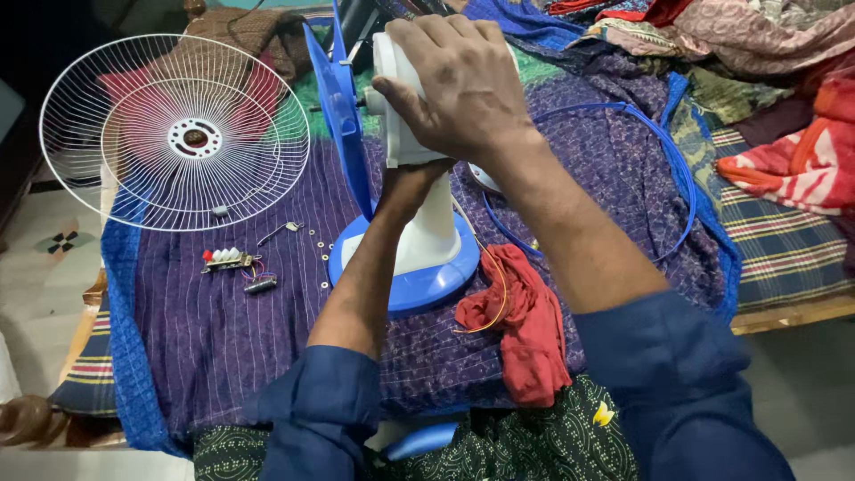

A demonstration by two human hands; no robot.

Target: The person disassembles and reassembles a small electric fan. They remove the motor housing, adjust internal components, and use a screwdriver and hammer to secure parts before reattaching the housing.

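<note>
One table fan is shown standing on its round blue base (pixel 419 285) upon a bed covered by a purple quilted cloth (pixel 223 330). The white motor housing (pixel 396 107) is gripped from above by the right hand (pixel 463 85), whose fingers are curled over it. The left hand (pixel 405 183) is largely hidden beneath the housing, beside the white neck, so its grasp cannot be told. One blue blade (pixel 343 116) is seen edge-on just left of the housing. One white wire guard (pixel 174 134) lies detached, well to the left. One blue rim ring (pixel 668 169) lies to the right. One red rag (pixel 525 325) rests touching the base. One small switch block (pixel 227 259) and several scattered washers (pixel 319 249) lie between guard and base.
</note>
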